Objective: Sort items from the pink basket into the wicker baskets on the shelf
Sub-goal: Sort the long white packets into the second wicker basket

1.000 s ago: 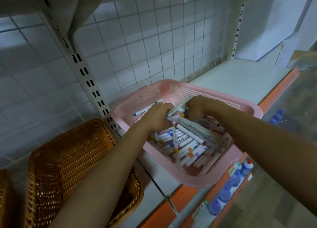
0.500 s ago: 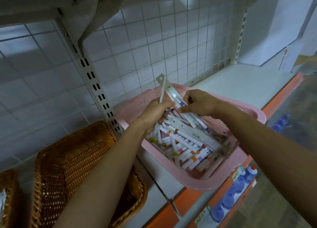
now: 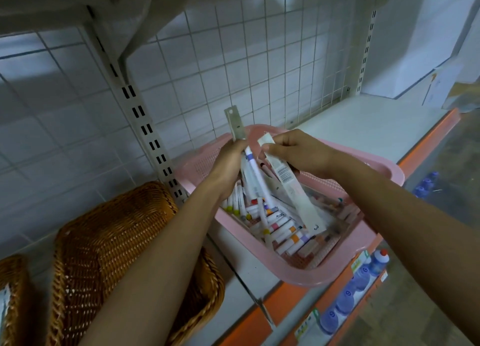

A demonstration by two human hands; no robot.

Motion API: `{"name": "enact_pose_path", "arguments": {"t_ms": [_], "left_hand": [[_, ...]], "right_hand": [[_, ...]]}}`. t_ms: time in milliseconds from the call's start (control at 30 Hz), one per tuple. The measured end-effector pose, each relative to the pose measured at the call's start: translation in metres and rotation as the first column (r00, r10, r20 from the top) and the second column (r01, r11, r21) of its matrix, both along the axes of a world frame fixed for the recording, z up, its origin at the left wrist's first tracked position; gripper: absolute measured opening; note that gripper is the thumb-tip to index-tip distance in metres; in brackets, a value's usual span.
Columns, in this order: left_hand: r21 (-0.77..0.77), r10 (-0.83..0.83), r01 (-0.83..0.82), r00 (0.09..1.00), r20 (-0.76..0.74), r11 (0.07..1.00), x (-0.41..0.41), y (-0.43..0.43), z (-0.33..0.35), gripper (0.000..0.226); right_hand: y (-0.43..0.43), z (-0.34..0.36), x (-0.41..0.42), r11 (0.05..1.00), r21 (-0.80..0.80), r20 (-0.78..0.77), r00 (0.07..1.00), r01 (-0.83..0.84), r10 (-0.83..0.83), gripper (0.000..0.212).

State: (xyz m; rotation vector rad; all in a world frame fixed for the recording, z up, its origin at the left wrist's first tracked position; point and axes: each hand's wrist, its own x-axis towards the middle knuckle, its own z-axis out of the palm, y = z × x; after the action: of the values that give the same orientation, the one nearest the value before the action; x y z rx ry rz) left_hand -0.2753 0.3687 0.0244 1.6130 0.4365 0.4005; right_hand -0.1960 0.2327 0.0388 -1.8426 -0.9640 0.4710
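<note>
The pink basket (image 3: pixel 337 270) sits on the white shelf, holding several markers (image 3: pixel 280 228) with coloured caps. Above its far-left corner my left hand (image 3: pixel 228 163) grips a metal ruler (image 3: pixel 235 123) that sticks upward, together with a few white markers (image 3: pixel 253 174). My right hand (image 3: pixel 296 150) holds the upper end of a long flat white packaged ruler (image 3: pixel 293 187), whose lower end slants down into the basket. A large wicker basket (image 3: pixel 104 247) stands to the left under my left forearm. A second wicker basket (image 3: pixel 13 293) shows at the left edge.
A slotted upright post (image 3: pixel 145 127) and a wire grid back panel (image 3: pixel 259 59) stand behind the baskets. The white shelf (image 3: pixel 363 122) stretches right, with an orange front edge (image 3: pixel 291 296). Blue-capped bottles (image 3: pixel 358 286) stand on the shelf below. An upper shelf bracket (image 3: pixel 130 46) overhangs.
Both hands rose out of the pink basket, lifting the metal ruler, some markers and the packaged ruler upward. The view shifted slightly down and right.
</note>
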Motion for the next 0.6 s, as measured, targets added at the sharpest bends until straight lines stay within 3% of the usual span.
{"name": "enact_pose_path", "arguments": {"t_ms": [167, 267, 367, 433, 533, 600], "left_hand": [[-0.061, -0.045, 0.050, 0.997, 0.069, 0.997, -0.004, -0.003, 0.002, 0.045], [-0.040, -0.011, 0.015, 0.995, 0.099, 0.999, -0.001, 0.000, 0.001, 0.049], [0.022, 0.009, -0.011, 0.996, 0.088, 1.000, 0.002, 0.002, -0.002, 0.042], [0.139, -0.093, 0.086, 0.995, 0.041, 0.987, 0.000, 0.002, -0.005, 0.039], [0.252, -0.260, 0.245, 0.965, 0.028, 0.936, -0.004, -0.001, -0.010, 0.010], [0.302, -0.148, 0.140, 0.989, 0.003, 0.943, -0.003, -0.001, -0.008, 0.013]], "right_hand": [[0.000, -0.001, 0.005, 0.993, 0.024, -0.006, 0.993, 0.118, -0.118, 0.045], [-0.002, 0.001, 0.006, 0.987, 0.085, -0.057, 0.989, 0.138, -0.134, 0.036], [0.000, 0.004, 0.000, 0.991, 0.103, -0.074, 0.994, 0.086, -0.079, 0.023], [0.001, 0.005, -0.002, 0.989, 0.138, -0.126, 0.991, 0.051, -0.034, 0.014], [0.004, 0.003, 0.002, 0.984, 0.160, -0.186, 0.982, 0.076, -0.046, 0.013], [0.005, -0.004, 0.004, 0.991, 0.015, -0.046, 0.990, 0.132, -0.131, 0.006]]}}
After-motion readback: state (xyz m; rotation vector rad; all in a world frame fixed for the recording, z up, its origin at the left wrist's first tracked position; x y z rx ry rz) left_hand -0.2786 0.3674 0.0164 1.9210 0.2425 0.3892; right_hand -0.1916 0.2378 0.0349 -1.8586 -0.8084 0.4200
